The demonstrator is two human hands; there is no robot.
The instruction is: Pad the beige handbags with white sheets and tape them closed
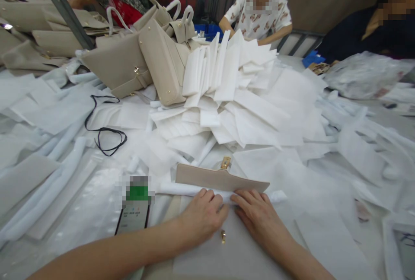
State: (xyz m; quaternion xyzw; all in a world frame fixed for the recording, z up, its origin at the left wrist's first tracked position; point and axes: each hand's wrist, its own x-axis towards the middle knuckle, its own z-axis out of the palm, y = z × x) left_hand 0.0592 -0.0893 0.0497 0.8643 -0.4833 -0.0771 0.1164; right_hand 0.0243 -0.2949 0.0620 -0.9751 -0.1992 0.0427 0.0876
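A beige handbag (217, 254) lies in front of me, partly under a pale, translucent sheet, with a small gold fitting (223, 236) on its front. Its flap (210, 177) stands raised on the far side, a gold clasp (226, 162) at its edge. Along the base of the flap runs a rolled white foam sheet (180, 189). My left hand (205, 213) has its fingers curled over the middle of this roll. Close beside it, my right hand (254, 211) grips the roll further right, fingers bent. The fingertips of both hands are partly hidden.
A phone (132, 217) lies left of the bag. A black cord (108, 131) is further left. White foam sheets (227, 68) are heaped ahead, beside beige handbags (162, 64). A person (259, 16) works across the table; a clear plastic bag (363, 74) lies at right.
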